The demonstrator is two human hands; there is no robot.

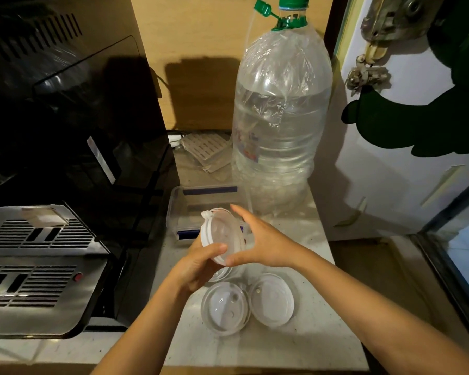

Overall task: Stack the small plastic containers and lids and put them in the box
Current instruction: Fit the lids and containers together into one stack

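My left hand (198, 263) grips a small round clear plastic container with a white rim (222, 234), tilted on its side above the counter. My right hand (260, 242) touches the container's right side with thumb and fingers spread over it. Behind them stands a clear rectangular box with blue clips (182, 204). On the counter near me lie two round clear lids or containers, one on the left (224, 309) and one on the right (272, 303). Another clear piece (222, 274) shows partly beneath my left hand.
A large clear water bottle with a green cap (279, 117) stands behind the box. A black and steel appliance (38, 255) fills the left side. A white door (406, 131) is at the right. The counter's right edge (336, 266) drops off beside my right arm.
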